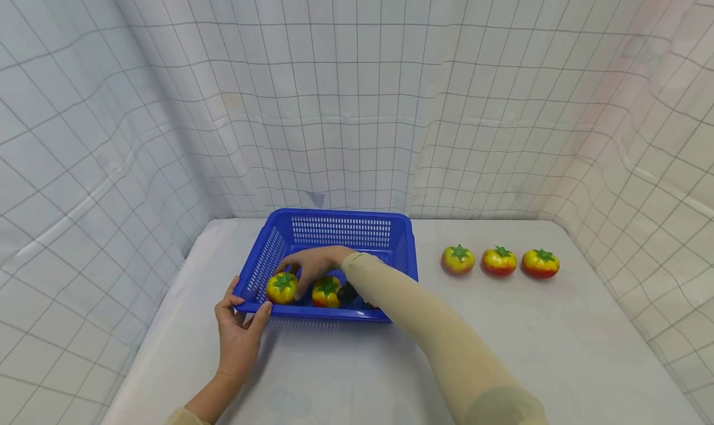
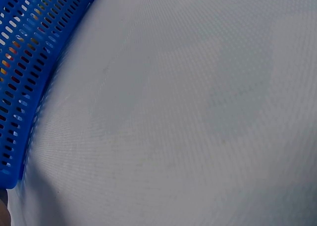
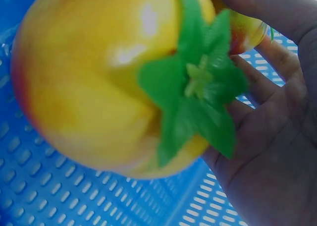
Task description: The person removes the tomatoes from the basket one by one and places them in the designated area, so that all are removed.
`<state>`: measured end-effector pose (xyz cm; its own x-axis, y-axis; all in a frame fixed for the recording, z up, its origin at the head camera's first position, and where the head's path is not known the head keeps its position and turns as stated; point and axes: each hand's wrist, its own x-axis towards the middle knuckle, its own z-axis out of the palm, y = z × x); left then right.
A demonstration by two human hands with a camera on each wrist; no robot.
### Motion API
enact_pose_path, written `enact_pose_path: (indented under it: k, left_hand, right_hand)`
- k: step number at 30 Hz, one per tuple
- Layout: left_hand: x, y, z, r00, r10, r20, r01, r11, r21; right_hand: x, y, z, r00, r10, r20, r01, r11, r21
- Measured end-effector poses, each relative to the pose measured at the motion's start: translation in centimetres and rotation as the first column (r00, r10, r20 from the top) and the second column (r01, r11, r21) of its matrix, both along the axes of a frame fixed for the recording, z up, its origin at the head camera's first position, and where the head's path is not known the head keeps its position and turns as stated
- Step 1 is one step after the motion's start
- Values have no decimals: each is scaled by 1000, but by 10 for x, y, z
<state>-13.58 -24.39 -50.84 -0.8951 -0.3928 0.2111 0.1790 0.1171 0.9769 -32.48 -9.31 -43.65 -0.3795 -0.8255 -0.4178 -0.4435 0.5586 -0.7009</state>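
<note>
A blue plastic basket (image 1: 340, 313) with slotted walls stands on the table. My left hand (image 1: 238, 335) grips its near left corner, thumb on the front rim and fingers at the left side. My right hand (image 1: 315, 265) reaches down into the basket, thumb and fingers curled round the left yellow-red toy tomato (image 1: 281, 289) with a green leafy top. Beside it, under the wrist, sits a second toy tomato (image 1: 326, 292), which looms large in the right wrist view. The right forearm hides the basket's near right part.
To the basket's right, three more toy tomatoes (image 1: 458, 260) lie in a row on the white-covered table (image 1: 502, 338). White grid-patterned curtains (image 1: 357, 103) enclose the back and both sides. A small dark object (image 1: 347, 293) shows under the right wrist.
</note>
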Motion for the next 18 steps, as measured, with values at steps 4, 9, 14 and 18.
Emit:
enact_pose_path:
  k: [4,9,14,18]
  left_hand:
    - [0,-1,0,1000,-4,4,4,1000,3]
    - [0,0,-1,1000,-7,-1,7,1000,20]
    - [-1,-1,-1,1000,-6,13,6,1000,17]
    - [-2,-2,-1,1000,-4,19,4,1000,10]
  right_hand:
    - [-1,5,7,1000,-4,-23,4,1000,-21]
    - [-5,13,19,998,-3,-68,0,999,-51]
    - [-10,24,30,998,-25,-60,20,996,-82]
    - [-14,34,39,998,-43,-50,37,992,-118]
